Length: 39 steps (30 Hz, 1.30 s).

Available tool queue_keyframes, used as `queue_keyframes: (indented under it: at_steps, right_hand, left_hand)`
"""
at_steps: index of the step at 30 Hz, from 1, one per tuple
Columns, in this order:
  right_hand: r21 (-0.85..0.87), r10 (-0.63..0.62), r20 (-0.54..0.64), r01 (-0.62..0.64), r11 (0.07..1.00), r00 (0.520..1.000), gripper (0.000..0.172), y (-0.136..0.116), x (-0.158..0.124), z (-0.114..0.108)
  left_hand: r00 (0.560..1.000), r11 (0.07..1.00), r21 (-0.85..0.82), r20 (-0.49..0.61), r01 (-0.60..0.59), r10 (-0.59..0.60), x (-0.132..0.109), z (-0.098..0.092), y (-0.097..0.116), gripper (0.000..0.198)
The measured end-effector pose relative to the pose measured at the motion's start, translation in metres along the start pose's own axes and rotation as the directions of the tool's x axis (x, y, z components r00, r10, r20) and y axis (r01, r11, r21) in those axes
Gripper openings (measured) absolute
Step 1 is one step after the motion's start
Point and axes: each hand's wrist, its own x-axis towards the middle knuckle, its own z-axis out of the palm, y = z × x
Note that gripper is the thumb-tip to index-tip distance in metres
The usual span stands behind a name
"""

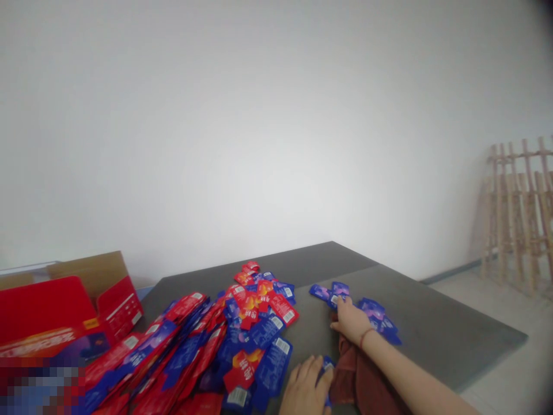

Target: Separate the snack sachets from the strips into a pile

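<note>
my left hand (305,389) is closed on a small blue packet (327,369), right beside the big heap of red and blue packets (259,340) on the grey table (432,323). my right hand (352,323) lies on a brown cloth (351,374) against a scatter of blue packets (375,317), and from here i can't tell if it's gripping one. an open red carton (64,311) sits just left of the heap.
</note>
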Motion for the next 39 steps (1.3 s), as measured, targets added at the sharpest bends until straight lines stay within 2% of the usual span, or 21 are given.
queue_keyframes:
  at_steps: [3, 8, 11, 14, 19, 21, 23, 25, 27, 29, 31, 32, 33, 35, 37, 39]
  right_hand:
    - [-0.049, 0.029, 0.099, -0.024, 0.998, 0.995, 0.04, 0.0, 0.016, 0.003]
    - [-0.019, -0.096, 0.187, 0.102, 0.995, 0.978, 0.036, -0.001, 0.014, 0.002]
    - [0.048, -0.237, 0.167, 0.232, 0.972, 0.957, 0.034, -0.004, -0.001, 0.001]
    - [0.127, -0.387, 0.127, 0.372, 0.92, 0.913, 0.041, -0.008, -0.018, 0.0]
    - [0.259, -0.621, 0.114, 0.58, 0.772, 0.776, 0.053, -0.015, -0.041, -0.002]
    - [0.335, -0.712, 0.107, 0.649, 0.683, 0.694, 0.057, -0.018, -0.051, -0.001]
    - [0.411, -0.789, 0.076, 0.701, 0.582, 0.61, 0.055, -0.022, -0.062, 0.001]
    - [0.456, -0.838, 0.042, 0.736, 0.501, 0.545, 0.051, -0.028, -0.073, 0.003]
    - [0.457, -0.863, 0.036, 0.76, 0.463, 0.504, 0.05, -0.033, -0.082, 0.004]
    - [0.446, -0.877, 0.041, 0.776, 0.445, 0.479, 0.053, -0.035, -0.087, 0.003]
    - [0.433, -0.873, 0.04, 0.779, 0.454, 0.486, 0.061, -0.033, -0.086, 0.0]
    - [0.419, -0.858, 0.04, 0.771, 0.48, 0.513, 0.063, -0.031, -0.084, -0.003]
    - [0.396, -0.829, 0.039, 0.753, 0.526, 0.558, 0.062, -0.028, -0.082, -0.006]
    - [0.327, -0.727, 0.026, 0.682, 0.654, 0.686, 0.05, -0.023, -0.076, -0.014]
    - [0.261, -0.597, -0.018, 0.581, 0.771, 0.802, 0.037, -0.023, -0.074, -0.022]
    - [0.23, -0.519, -0.071, 0.521, 0.822, 0.852, 0.031, -0.03, -0.078, -0.028]
  left_hand:
    - [0.995, 0.996, -0.086, 0.096, 0.002, 0.006, 0.01, -0.005, 0.009, 0.045]
    - [0.966, 0.983, -0.035, 0.192, 0.181, -0.171, 0.003, -0.04, 0.001, 0.048]
    - [0.95, 0.966, 0.018, 0.176, 0.258, -0.257, -0.006, -0.05, -0.014, 0.054]
    - [0.948, 0.953, 0.036, 0.104, 0.3, -0.302, -0.014, -0.052, -0.031, 0.06]
    - [0.936, 0.932, 0.119, 0.04, 0.343, -0.35, -0.021, -0.063, -0.053, 0.063]
    - [0.937, 0.926, 0.167, 0.032, 0.338, -0.347, -0.022, -0.069, -0.057, 0.064]
    - [0.938, 0.921, 0.199, 0.026, 0.334, -0.346, -0.023, -0.072, -0.058, 0.063]
    - [0.94, 0.921, 0.205, 0.016, 0.33, -0.341, -0.024, -0.071, -0.056, 0.061]
    - [0.959, 0.945, 0.166, -0.017, 0.282, -0.283, -0.027, -0.068, -0.052, 0.06]
    - [0.987, 0.983, 0.093, -0.046, 0.156, -0.153, -0.03, -0.064, -0.049, 0.063]
    - [0.999, 0.999, 0.005, -0.026, 0.034, -0.034, -0.033, -0.063, -0.045, 0.07]
    - [1.0, 0.999, -0.043, 0.013, 0.004, -0.003, -0.033, -0.065, -0.043, 0.071]
    - [0.998, 0.996, -0.091, 0.066, 0.003, 0.003, -0.033, -0.067, -0.04, 0.071]
    - [0.983, 0.985, -0.162, 0.181, 0.063, -0.033, -0.032, -0.074, -0.032, 0.064]
    - [0.957, 0.972, -0.164, 0.262, 0.17, -0.124, -0.027, -0.081, -0.019, 0.057]
    - [0.93, 0.953, -0.086, 0.259, 0.29, -0.259, -0.018, -0.081, -0.002, 0.056]
